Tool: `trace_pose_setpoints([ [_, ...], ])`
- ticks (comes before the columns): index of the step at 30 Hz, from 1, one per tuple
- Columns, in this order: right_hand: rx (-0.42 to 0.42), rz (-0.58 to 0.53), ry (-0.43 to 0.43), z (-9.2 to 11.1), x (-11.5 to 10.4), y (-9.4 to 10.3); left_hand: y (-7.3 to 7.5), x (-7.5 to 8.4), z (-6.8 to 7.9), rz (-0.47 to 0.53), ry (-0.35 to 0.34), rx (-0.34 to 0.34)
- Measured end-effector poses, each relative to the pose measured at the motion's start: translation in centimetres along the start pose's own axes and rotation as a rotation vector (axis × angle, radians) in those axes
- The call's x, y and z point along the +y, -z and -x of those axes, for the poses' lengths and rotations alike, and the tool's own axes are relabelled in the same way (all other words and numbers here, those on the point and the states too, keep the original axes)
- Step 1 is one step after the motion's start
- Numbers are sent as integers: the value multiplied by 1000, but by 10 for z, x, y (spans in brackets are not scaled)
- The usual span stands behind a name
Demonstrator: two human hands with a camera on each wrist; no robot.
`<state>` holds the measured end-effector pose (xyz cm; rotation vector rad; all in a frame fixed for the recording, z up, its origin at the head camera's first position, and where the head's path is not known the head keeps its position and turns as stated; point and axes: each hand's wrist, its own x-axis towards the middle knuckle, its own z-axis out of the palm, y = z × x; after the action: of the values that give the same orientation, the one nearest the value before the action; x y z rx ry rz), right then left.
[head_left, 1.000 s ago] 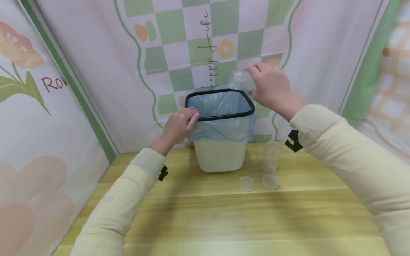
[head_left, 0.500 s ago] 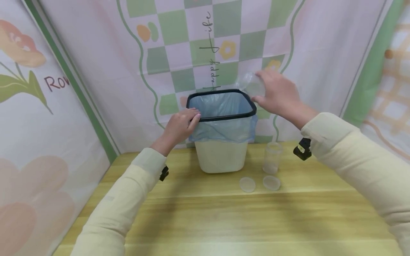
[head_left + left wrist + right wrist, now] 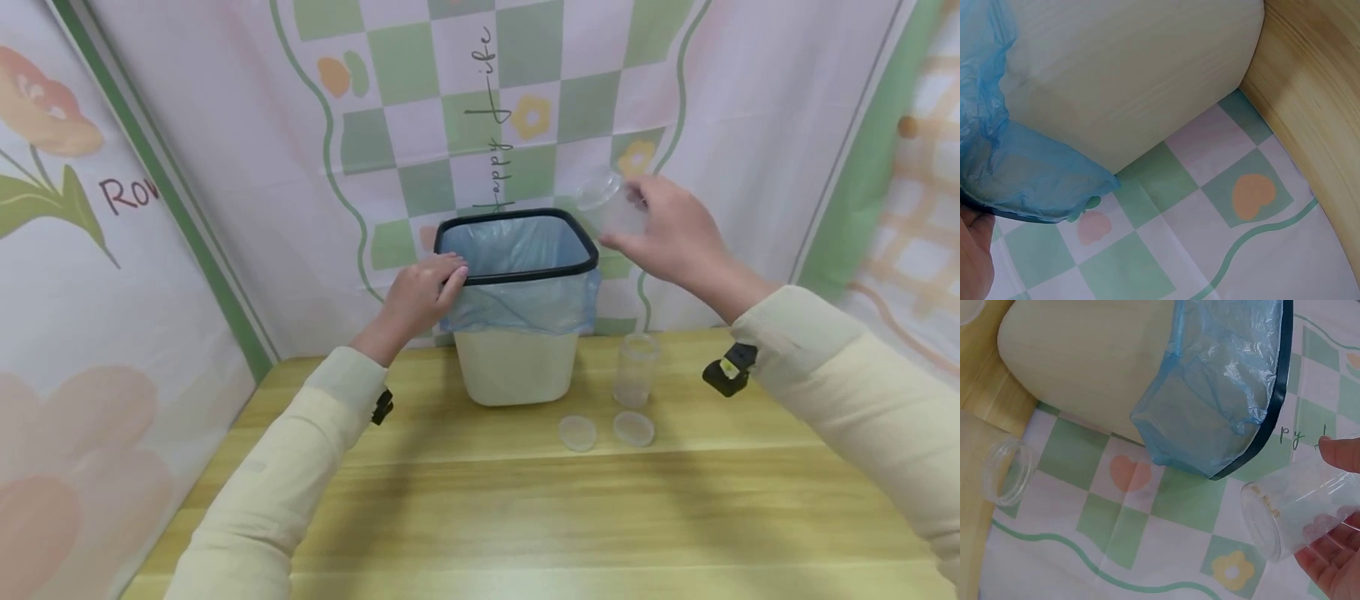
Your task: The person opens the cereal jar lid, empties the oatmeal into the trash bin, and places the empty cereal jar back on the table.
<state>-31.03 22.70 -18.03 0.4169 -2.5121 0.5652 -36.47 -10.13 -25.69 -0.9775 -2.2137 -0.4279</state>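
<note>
A cream trash can [image 3: 517,367] with a black rim is lined with a blue plastic bag [image 3: 525,304]. My left hand [image 3: 420,296] grips the rim at its left side; in the left wrist view only part of that hand [image 3: 974,256] shows, by the rim. Up to the right of the can, my right hand [image 3: 678,233] holds a clear plastic jar [image 3: 618,208] between thumb and fingers, tilted. The right wrist view shows small yellowish bits [image 3: 1266,500] near the end of this jar. A second clear jar [image 3: 636,371] stands upright and lidless on the table.
Two round translucent lids, one left [image 3: 577,433] and one right [image 3: 633,428], lie flat on the wooden table [image 3: 480,517] before the can. A printed checkered cloth [image 3: 405,58] hangs close behind. Another patterned cloth [image 3: 97,333] borders the left side.
My right hand has drawn back rightward and slightly down from the can's rim, turning the jar so its open end no longer faces the can. The left hand stays on the rim.
</note>
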Motion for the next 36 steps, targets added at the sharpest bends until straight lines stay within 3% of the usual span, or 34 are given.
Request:
trace_pose_setpoints([
  [10,28,-139,-77,28,12,-1,1,1,0,5,4,-4],
  [17,56,-231,-73,54,19,-1,1,0,0,3,3,-17],
  [28,44,-286,-91,93,27,-15,1,0,0,-7,7,-46],
  [36,21,-341,-118,110,24,-27,2,0,0,-7,10,-49],
])
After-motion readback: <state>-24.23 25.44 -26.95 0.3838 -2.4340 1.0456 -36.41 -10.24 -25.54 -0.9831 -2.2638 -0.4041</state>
